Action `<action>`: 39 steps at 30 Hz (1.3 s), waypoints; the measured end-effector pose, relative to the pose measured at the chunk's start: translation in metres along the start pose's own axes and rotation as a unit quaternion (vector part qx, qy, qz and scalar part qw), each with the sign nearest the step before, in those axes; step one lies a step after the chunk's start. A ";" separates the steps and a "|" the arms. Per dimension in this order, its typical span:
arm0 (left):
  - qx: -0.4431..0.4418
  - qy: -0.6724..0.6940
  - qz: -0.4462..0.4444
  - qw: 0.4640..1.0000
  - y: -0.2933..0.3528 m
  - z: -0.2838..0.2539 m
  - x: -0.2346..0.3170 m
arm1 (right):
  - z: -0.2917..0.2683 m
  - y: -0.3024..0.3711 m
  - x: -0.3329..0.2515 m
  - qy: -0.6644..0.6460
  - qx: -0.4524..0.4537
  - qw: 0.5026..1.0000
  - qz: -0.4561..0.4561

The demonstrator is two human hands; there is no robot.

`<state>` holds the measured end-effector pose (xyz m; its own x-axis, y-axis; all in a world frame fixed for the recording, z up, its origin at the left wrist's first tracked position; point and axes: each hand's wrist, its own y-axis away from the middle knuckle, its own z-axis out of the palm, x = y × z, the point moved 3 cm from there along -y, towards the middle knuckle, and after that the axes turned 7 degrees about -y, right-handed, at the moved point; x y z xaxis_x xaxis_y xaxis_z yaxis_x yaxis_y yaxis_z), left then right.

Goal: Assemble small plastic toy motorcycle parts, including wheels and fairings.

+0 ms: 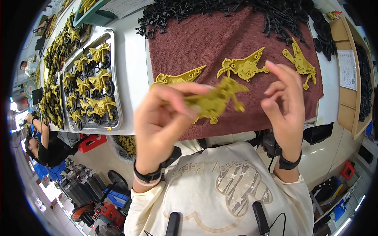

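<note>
My left hand (pixel 157 118) is closed round a mustard-yellow toy motorcycle body (pixel 214 101), held above a maroon towel (pixel 185 43) and slightly blurred. To its right my right hand (pixel 287 106) is raised, fingers loosely curled and apart, with nothing visible between them. Three more yellow body pieces lie on the towel: a left piece (pixel 179 77) partly behind my left hand, a middle piece (pixel 245 67) just beyond the held one, and a right piece (pixel 301 65) beyond my right hand.
Small black plastic parts (pixel 212 8) are heaped along the towel's far edge, with black wheels (pixel 323 31) at far right. Left, a metal tray (pixel 116 59) holds yellow toy motorcycles, with more piled beyond. A cardboard box (pixel 347 108) stands right. Another person (pixel 49 147) is at far left.
</note>
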<state>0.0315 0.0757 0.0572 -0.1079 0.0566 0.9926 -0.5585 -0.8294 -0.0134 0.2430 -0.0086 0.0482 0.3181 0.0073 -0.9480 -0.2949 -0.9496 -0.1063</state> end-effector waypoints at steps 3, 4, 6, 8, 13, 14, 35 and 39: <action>-0.054 -0.012 -0.067 0.996 0.004 0.023 -0.002 | 0.011 0.007 0.004 -0.317 -0.086 0.931 0.158; -0.073 -0.070 -0.067 0.993 0.004 0.025 0.003 | 0.011 0.006 0.006 -0.251 -0.099 0.955 0.121; -0.095 -0.124 -0.066 0.986 -0.002 0.022 0.009 | 0.005 0.005 0.009 -0.148 -0.087 0.981 0.096; -0.063 -0.353 0.055 0.932 -0.013 0.002 0.021 | -0.005 0.004 0.014 -0.078 -0.038 0.992 0.095; -0.085 -0.553 0.027 0.828 -0.022 -0.034 0.063 | -0.005 -0.002 0.008 0.015 -0.050 0.997 0.051; -0.102 -0.577 0.041 0.809 -0.024 -0.037 0.074 | -0.003 -0.003 0.006 0.036 -0.050 0.998 0.023; 0.134 -0.757 0.066 0.636 -0.244 -0.211 0.082 | -0.016 0.006 -0.011 0.103 0.006 0.994 0.045; 0.114 -0.601 0.086 0.786 -0.238 -0.228 0.088 | -0.012 0.000 -0.015 0.088 -0.010 0.996 0.015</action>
<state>-0.0327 0.4054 0.1203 0.7661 -0.5198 0.3779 -0.4436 -0.8532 -0.2743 0.2487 -0.0121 0.0659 0.4634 -0.0737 -0.8831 -0.2883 -0.9548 -0.0717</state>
